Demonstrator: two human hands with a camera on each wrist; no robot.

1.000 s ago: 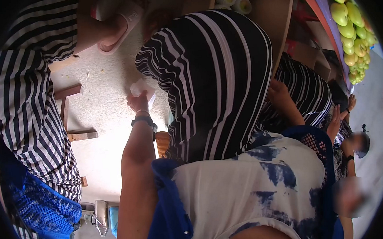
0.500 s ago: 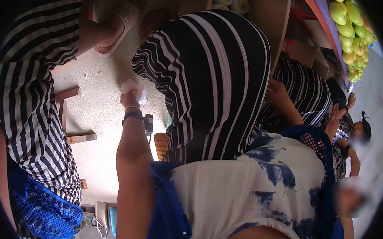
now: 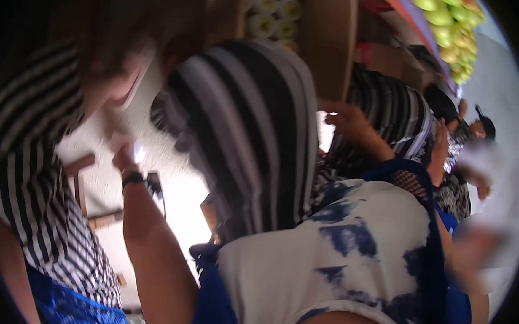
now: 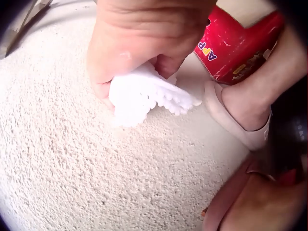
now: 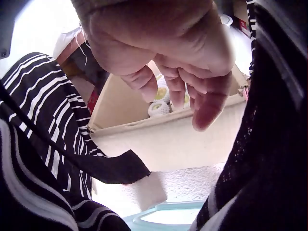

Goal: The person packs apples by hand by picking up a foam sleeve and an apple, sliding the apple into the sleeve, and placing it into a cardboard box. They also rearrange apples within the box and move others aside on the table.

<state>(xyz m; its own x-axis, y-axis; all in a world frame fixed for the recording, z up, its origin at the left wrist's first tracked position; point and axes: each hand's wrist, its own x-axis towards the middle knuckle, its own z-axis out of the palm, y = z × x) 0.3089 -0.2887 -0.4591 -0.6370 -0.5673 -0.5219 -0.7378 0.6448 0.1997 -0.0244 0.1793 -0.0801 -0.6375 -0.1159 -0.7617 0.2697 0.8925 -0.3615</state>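
My left hand (image 4: 144,33) grips a white foam fruit net (image 4: 137,94) with a scalloped edge. It hangs low over the pale rough floor (image 4: 96,173) at my left side in the head view. My right hand (image 5: 163,43) is between my striped-clothed knees with loosely bent fingers and nothing in them. Beyond its fingertips in the right wrist view stands a cardboard box (image 5: 159,144). Inside the box lie several yellow-green fruits (image 3: 267,4) in white foam nets, partly hidden by my fingers in the right wrist view.
Another person in striped clothing (image 3: 42,205) sits at my left, a sandalled foot (image 4: 245,115) near a red printed carton (image 4: 236,48). A wooden frame (image 3: 81,167) lies on the floor beside them. Piled green-yellow fruit (image 3: 440,14) fills a stand at upper right; people sit farther right.
The head view has swung, shifting the scene. My left hand, still gripping the net, appears farther left and lower. My right hand has come out from beside my striped knee, its fingers now showing.
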